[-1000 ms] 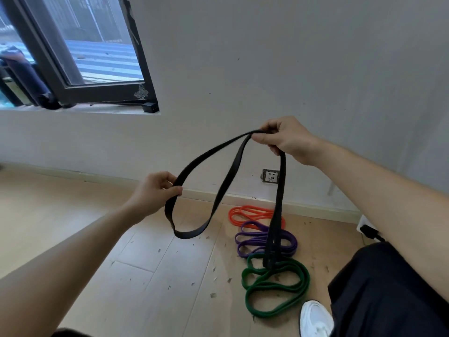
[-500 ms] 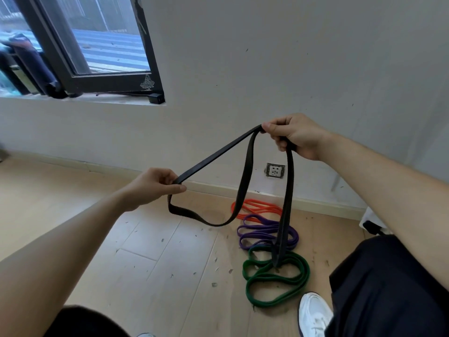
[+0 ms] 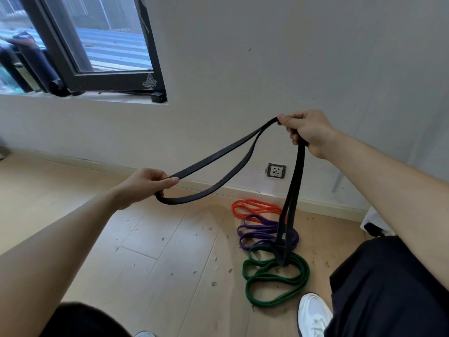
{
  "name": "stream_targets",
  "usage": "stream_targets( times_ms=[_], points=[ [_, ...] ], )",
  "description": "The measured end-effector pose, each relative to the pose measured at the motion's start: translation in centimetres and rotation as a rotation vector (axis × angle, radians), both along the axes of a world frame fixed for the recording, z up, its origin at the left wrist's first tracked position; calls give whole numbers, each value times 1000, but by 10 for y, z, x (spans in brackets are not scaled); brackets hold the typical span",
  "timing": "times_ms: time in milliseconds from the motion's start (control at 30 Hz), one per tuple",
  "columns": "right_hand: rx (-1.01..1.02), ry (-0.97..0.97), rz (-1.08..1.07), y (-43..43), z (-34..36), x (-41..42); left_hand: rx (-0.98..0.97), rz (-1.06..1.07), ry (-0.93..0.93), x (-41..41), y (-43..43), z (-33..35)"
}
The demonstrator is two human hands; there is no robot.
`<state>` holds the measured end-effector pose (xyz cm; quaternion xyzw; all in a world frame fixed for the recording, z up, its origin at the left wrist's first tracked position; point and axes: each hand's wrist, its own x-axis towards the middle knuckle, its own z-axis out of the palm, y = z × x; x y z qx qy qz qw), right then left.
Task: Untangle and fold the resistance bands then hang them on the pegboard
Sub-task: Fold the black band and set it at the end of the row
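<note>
Hanging in the air between both hands, the long black flat rubber resistance band is doubled over: the right hand is closed in a fist around its upper bend, and the left hand pinches the lower loop between thumb and curled fingers. A second doubled length drops from the right fist almost to the floor, its end dangling over the coiled green rubber band — whether it touches that band I cannot tell from this angle. Behind the green one lie the coiled purple rubber band and, nearest the wall, the orange rubber band, each touching or overlapping the next. The likely trouble is that the hanging tail could snag the green coil and drag it into a fresh tangle if the hands lift or swing; a loose pinch on the left could also let the loop spring away, undoing the fold. No pegboard is in view, and nothing here is a container — the bands rest bare on the pale wooden plank floor, below a white wall socket.
</note>
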<state>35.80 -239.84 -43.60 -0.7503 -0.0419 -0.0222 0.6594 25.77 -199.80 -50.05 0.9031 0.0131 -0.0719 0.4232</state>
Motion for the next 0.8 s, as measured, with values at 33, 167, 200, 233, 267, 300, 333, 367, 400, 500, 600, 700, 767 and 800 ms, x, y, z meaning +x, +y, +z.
stream_targets(
  times_ms=[33, 167, 200, 233, 267, 300, 333, 367, 400, 500, 600, 700, 767, 800],
  points=[
    [-13, 0, 30, -1, -1, -1, -7, 11, -5, 1, 2, -1],
    [-44, -24, 195, 4, 2, -9, 79, -55, 41, 1, 0, -8],
    [-55, -35, 231, 7, 5, -12, 116, -71, 68, 1, -2, -9],
    [-68, -48, 264, 10, 8, -16, 143, -86, 98, 1, -4, -10],
    [-80, -63, 295, 15, 11, -21, 164, -100, 124, 2, -6, -11],
    [-86, -79, 325, 21, 14, -25, 181, -108, 141, 3, -9, -11],
    [-85, -95, 352, 27, 17, -29, 190, -113, 147, 5, -11, -11],
    [-83, -110, 376, 32, 19, -32, 195, -119, 143, 6, -14, -9],
    [-87, -127, 398, 38, 21, -35, 198, -129, 124, 6, -19, -7],
    [-138, -175, 447, 52, 23, -42, 107, -152, 23, 2, -39, 6],
    [-196, -193, 496, 66, 18, -48, -82, -161, -111, -2, -65, 28],
    [-266, -193, 545, 80, 12, -54, -215, -224, -177, -8, -89, 45],
    [-332, -197, 583, 84, 9, -57, -217, -263, -214, -11, -99, 48],
    [-362, -192, 598, 85, 8, -58, -205, -262, -241, -12, -102, 48]
  ],
)
